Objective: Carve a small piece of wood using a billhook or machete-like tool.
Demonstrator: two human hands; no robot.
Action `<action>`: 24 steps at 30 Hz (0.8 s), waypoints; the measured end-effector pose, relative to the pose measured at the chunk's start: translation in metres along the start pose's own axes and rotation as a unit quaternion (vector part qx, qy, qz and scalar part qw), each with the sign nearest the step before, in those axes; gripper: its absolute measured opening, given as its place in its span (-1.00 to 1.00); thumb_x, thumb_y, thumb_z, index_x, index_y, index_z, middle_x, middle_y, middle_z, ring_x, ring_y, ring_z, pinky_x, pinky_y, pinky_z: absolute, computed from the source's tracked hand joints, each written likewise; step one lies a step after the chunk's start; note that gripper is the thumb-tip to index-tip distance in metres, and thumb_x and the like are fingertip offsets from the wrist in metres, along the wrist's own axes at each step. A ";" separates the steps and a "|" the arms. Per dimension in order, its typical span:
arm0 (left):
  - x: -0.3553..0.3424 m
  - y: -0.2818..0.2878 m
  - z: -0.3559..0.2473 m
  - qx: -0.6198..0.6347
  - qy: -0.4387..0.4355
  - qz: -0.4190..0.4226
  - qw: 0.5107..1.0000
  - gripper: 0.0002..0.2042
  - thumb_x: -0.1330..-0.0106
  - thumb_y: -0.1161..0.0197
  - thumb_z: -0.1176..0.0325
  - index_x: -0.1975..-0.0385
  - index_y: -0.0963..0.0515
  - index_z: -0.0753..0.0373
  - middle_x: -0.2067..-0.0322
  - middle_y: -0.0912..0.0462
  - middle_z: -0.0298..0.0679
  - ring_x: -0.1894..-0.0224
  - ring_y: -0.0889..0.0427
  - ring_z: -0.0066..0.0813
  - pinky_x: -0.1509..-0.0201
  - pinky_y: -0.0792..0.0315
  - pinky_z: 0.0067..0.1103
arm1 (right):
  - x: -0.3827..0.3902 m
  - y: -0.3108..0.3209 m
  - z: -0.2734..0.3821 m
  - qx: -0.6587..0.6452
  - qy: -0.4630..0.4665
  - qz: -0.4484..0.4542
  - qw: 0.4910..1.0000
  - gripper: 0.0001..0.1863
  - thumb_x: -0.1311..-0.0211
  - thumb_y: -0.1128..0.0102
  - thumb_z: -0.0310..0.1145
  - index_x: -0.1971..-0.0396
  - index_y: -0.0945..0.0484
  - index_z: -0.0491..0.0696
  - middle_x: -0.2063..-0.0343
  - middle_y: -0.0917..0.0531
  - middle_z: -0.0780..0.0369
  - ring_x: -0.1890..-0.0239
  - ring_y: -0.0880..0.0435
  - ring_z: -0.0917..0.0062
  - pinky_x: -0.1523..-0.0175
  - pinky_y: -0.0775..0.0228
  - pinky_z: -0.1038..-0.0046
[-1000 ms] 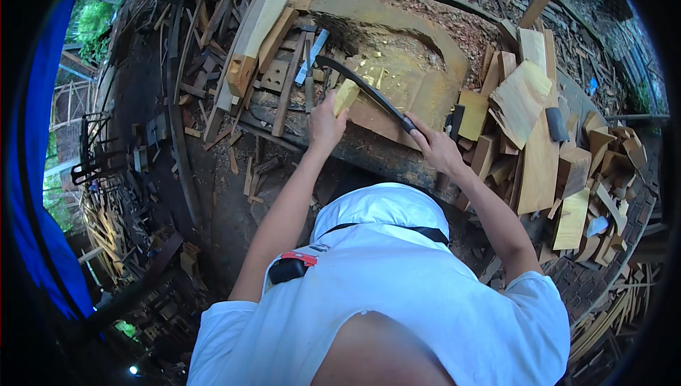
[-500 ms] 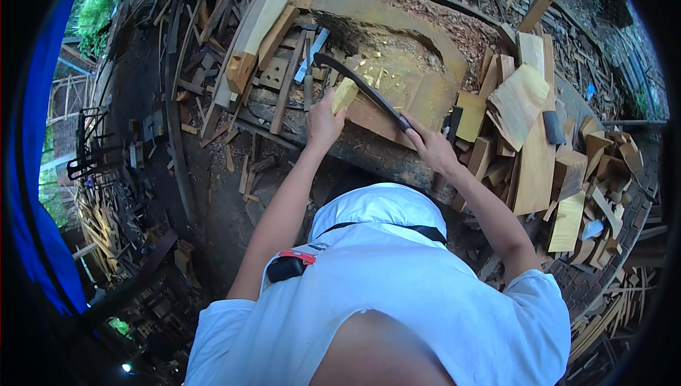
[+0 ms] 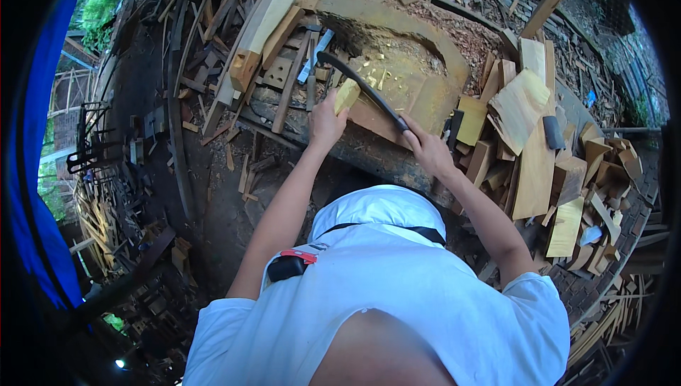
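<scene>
My left hand (image 3: 327,124) is closed around the lower end of a short block of pale yellow wood (image 3: 347,96), which tilts up over the bench. In my right hand (image 3: 430,150) is the handle of a dark machete (image 3: 371,91) with a hooked tip. Its long blade slants up and left, passing close against the top end of the wood block; whether the edge touches the wood I cannot tell. Beneath them lies a worn, hollowed wooden chopping block (image 3: 425,95) strewn with yellow chips (image 3: 383,77).
Left of the chopping block are long timbers (image 3: 264,28), a blue bar-shaped tool (image 3: 313,58) and wooden strips. To the right, boards (image 3: 532,173) and offcuts are piled, with a dark grey block-shaped thing (image 3: 554,133) on them. Wood scraps cover the far side.
The whole scene has shifted slightly in the view. Both hands keep their grips, and the machete's blade stays near the wood block's top with only a small change of position.
</scene>
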State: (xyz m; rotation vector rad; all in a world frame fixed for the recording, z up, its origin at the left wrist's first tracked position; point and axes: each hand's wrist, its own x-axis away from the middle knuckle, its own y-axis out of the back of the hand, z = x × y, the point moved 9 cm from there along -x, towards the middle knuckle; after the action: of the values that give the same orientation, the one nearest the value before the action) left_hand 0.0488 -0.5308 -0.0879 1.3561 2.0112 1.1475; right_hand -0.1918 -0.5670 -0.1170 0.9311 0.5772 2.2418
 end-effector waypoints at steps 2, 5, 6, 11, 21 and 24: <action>-0.003 -0.001 -0.005 -0.011 0.014 0.005 1.000 -0.56 -0.12 -0.34 0.37 -0.03 -0.44 0.20 0.26 -0.65 0.08 0.18 -0.62 0.14 0.14 -0.50 -0.18 | -0.008 -0.001 -0.012 -0.039 0.013 0.012 0.999 -0.47 -0.42 0.19 0.03 -0.35 -0.24 0.30 0.16 -0.63 -0.12 0.06 -0.61 -0.04 -0.07 -0.41 0.12; 0.006 -0.004 -0.001 -0.028 0.030 0.014 0.999 -0.56 -0.12 -0.34 0.36 -0.03 -0.44 0.20 0.28 -0.65 0.09 0.18 -0.62 0.15 0.14 -0.49 -0.17 | -0.012 -0.008 -0.020 -0.088 0.040 0.021 0.995 -0.45 -0.44 0.20 -0.01 -0.38 -0.21 0.23 0.58 -0.53 0.07 0.34 -0.65 0.26 0.10 -0.40 0.27; 0.009 -0.002 0.001 -0.036 0.032 0.009 0.999 -0.56 -0.12 -0.34 0.36 -0.03 -0.45 0.19 0.28 -0.65 0.09 0.19 -0.62 0.15 0.14 -0.49 -0.16 | -0.010 -0.002 -0.005 -0.092 0.103 -0.026 0.990 -0.45 -0.44 0.19 -0.02 -0.39 -0.20 0.22 0.61 -0.49 0.13 0.40 -0.59 0.32 0.15 -0.38 0.31; 0.002 -0.002 0.004 -0.027 0.022 0.003 0.999 -0.55 -0.12 -0.35 0.34 -0.04 -0.44 0.17 0.29 -0.65 0.10 0.19 -0.62 0.15 0.16 -0.49 -0.16 | 0.008 0.027 0.031 -0.166 0.033 0.020 0.985 -0.46 -0.45 0.17 -0.07 -0.39 -0.20 0.20 0.57 -0.53 0.16 0.42 -0.58 0.38 0.17 -0.39 0.34; 0.002 0.001 0.004 -0.011 0.023 0.025 0.999 -0.54 -0.14 -0.37 0.35 -0.07 -0.45 0.20 0.24 -0.68 0.02 0.18 -0.67 -0.02 0.12 -0.52 -0.29 | -0.011 0.001 -0.014 -0.070 0.022 0.059 0.996 -0.47 -0.42 0.21 0.07 -0.36 -0.20 0.35 0.00 -0.60 -0.02 -0.05 -0.55 0.01 -0.12 -0.37 0.15; 0.006 0.009 0.019 0.298 -0.007 0.076 0.951 -0.58 -0.16 -0.40 0.39 -0.03 -0.50 0.29 0.21 -0.69 -0.16 0.19 -0.68 -0.37 0.07 -0.52 -0.46 | -0.014 -0.004 -0.017 -0.051 0.025 0.048 0.997 -0.46 -0.42 0.22 0.10 -0.36 -0.20 0.39 -0.02 -0.58 -0.02 -0.06 -0.54 0.01 -0.15 -0.36 0.16</action>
State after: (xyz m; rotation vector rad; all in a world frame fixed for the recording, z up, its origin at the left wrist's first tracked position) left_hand 0.0650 -0.5161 -0.0905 1.8185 2.3859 0.5887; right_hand -0.1947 -0.5764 -0.1369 0.8704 0.4450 2.3628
